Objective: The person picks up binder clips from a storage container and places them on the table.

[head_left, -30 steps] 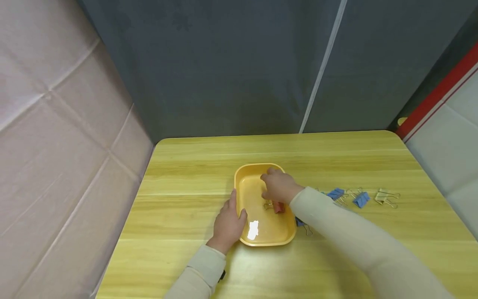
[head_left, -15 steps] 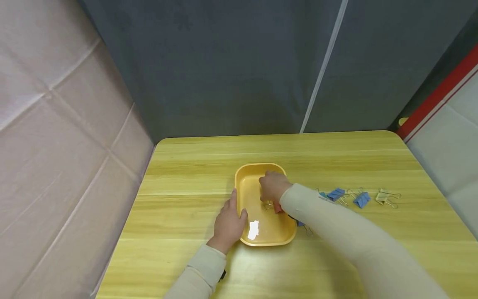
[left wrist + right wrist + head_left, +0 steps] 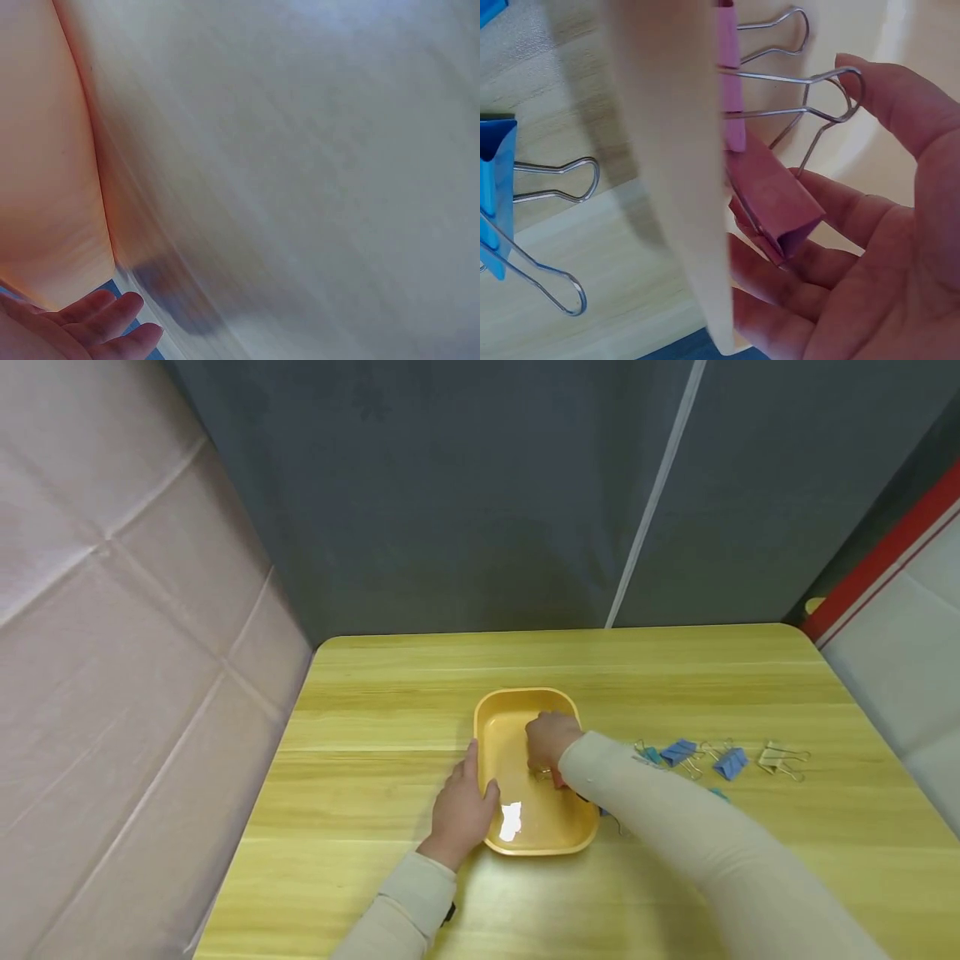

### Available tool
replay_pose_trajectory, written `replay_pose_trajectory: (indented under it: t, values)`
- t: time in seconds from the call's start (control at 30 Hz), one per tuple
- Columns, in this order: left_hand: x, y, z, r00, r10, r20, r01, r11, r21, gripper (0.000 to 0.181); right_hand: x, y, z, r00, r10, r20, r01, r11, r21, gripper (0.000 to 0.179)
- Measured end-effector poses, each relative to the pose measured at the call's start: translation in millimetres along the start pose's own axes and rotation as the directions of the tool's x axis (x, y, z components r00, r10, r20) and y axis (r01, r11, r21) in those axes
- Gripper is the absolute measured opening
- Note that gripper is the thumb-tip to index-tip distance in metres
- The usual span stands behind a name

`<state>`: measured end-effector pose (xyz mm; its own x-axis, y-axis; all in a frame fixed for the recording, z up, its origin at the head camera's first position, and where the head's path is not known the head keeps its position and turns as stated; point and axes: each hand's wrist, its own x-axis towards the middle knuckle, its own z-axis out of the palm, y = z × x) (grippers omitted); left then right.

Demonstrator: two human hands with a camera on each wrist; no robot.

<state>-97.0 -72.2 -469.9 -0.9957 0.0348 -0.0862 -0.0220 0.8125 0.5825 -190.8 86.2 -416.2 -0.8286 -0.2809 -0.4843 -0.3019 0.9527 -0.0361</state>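
Note:
A yellow plastic tray [image 3: 517, 847] sits mid-table. My left hand [image 3: 459, 814] holds its left side, the index finger straight along the outer wall and the thumb over the rim. Inside the tray, against its right wall, lie a red binder clip [image 3: 776, 202] and a pink binder clip [image 3: 730, 82]. My right hand [image 3: 551, 739] reaches down into the tray with its fingers curled. In the right wrist view, its fingers wrap behind the red clip, and the thumb tip meets the wire handles above. From the head view, the pink clip is hidden.
Right of the tray lie blue binder clips [image 3: 731, 763], teal binder clips [image 3: 651, 755] and a pale yellow binder clip [image 3: 772, 757]. A blue clip [image 3: 499, 202] rests just outside the tray's right wall. A dark panel [image 3: 465, 527] rises behind the table.
My right hand's fingers have gone from spread above the tray to curled down inside it, by the red clip. The left hand and tray hold their place.

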Motion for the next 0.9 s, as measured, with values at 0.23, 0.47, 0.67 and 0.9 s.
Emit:
replay_pose_trajectory:
  t: [0.23,0.47,0.67,0.9]
  values:
    - [-0.3,-0.6,1.1,1.000,0.002,-0.011,-0.002,1.000,-0.008,0.067,7.1,1.4,4.7,0.999,0.015,0.040,-0.016,1.000,0.022,0.019]
    - [-0.4,-0.5,1.2,1.000,-0.001,-0.011,0.001,1.000,-0.011,0.067,10.0,0.2,6.1,0.997,0.017,0.069,-0.018,1.000,0.004,0.021]
    - [-0.2,-0.8,1.6,1.000,0.008,-0.016,-0.008,1.000,-0.004,0.067,9.5,-1.0,5.7,0.995,0.025,0.096,-0.026,1.000,0.009,0.019]
    - [-0.8,-0.5,0.8,1.000,0.015,-0.011,-0.016,1.000,-0.008,0.068,8.3,-2.5,3.4,0.995,0.026,0.096,-0.027,1.000,0.010,0.017]
